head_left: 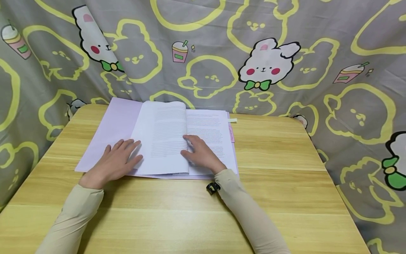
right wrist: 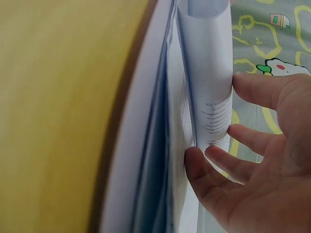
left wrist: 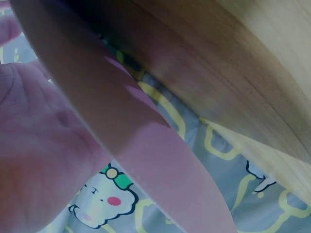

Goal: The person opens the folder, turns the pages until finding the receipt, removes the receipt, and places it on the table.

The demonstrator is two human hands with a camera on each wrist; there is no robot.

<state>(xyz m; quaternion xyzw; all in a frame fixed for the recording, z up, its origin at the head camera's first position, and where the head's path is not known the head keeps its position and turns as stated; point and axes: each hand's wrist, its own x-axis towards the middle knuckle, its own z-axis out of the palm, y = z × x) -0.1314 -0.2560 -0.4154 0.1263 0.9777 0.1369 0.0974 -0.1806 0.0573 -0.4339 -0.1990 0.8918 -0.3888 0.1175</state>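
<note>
A pale purple folder [head_left: 109,132] lies spread on the table, holding a stack of printed pages [head_left: 206,123]. One leaf [head_left: 168,137] is folded over to the left and bulges in a rounded curl at its right side. My left hand [head_left: 115,160] rests with spread fingers on the folder's left side, its fingertips near the turned leaf. Fingertips of my right hand [head_left: 203,153] touch the curl, its fingers extended and slightly bent. In the right wrist view, the rolled paper [right wrist: 209,73] stands against the fingertips of that hand [right wrist: 262,165].
The wooden table [head_left: 279,197] reaches back to a grey curtain [head_left: 209,46] with cartoon rabbits and yellow outlines. A pale tab [head_left: 232,120] and a pink tab [head_left: 232,134] stick out at the folder's right edge. A black wrist device [head_left: 213,188] sits by the right cuff.
</note>
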